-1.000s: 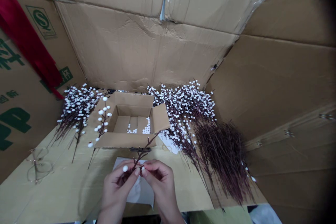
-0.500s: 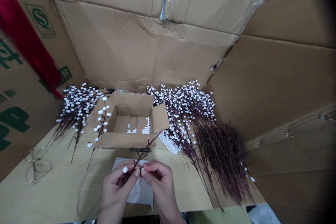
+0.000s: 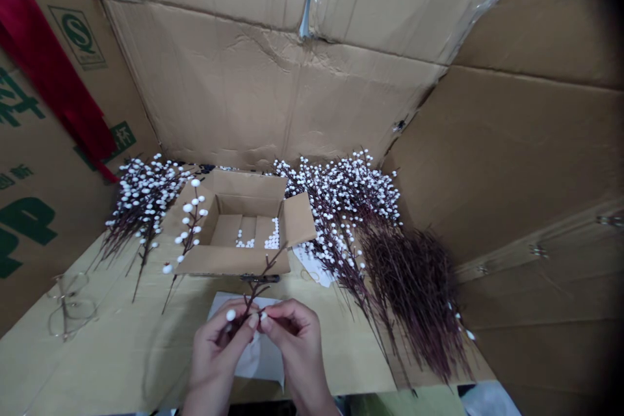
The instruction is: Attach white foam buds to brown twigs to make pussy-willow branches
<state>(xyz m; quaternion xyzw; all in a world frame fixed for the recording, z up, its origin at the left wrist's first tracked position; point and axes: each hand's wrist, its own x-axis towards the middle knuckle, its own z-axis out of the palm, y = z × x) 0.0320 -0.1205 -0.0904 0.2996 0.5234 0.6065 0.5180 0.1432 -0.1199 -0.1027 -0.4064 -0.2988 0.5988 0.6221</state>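
Between finger and thumb, my left hand (image 3: pixel 219 348) grips a brown artificial twig (image 3: pixel 253 291) whose upper forks are bare. One white berry (image 3: pixel 231 315) sits on it by the left fingers. My right hand (image 3: pixel 296 338) pinches a small white berry (image 3: pixel 264 316) against a side shoot of the twig; its fingertips almost meet the left thumb. Whether that berry is seated on the shoot, I cannot tell. Beyond the hands stands an open cardboard box (image 3: pixel 234 262) with loose white berries (image 3: pixel 272 237) on its floor. A white sheet (image 3: pixel 263 364) lies under the hands.
A berry-covered stem (image 3: pixel 190 224) leans at the box's left. Finished-looking berry bunches lie at far left (image 3: pixel 146 195) and behind right (image 3: pixel 341 185). A pile of bare brown twigs (image 3: pixel 414 292) is at right. Eyeglasses (image 3: pixel 68 305) rest at left. Cardboard walls (image 3: pixel 219 78) surround the table.
The twig's tip has swung slightly to the left and down. Both hands stay together in nearly the same place, with the right still pinching the berry at the side shoot.
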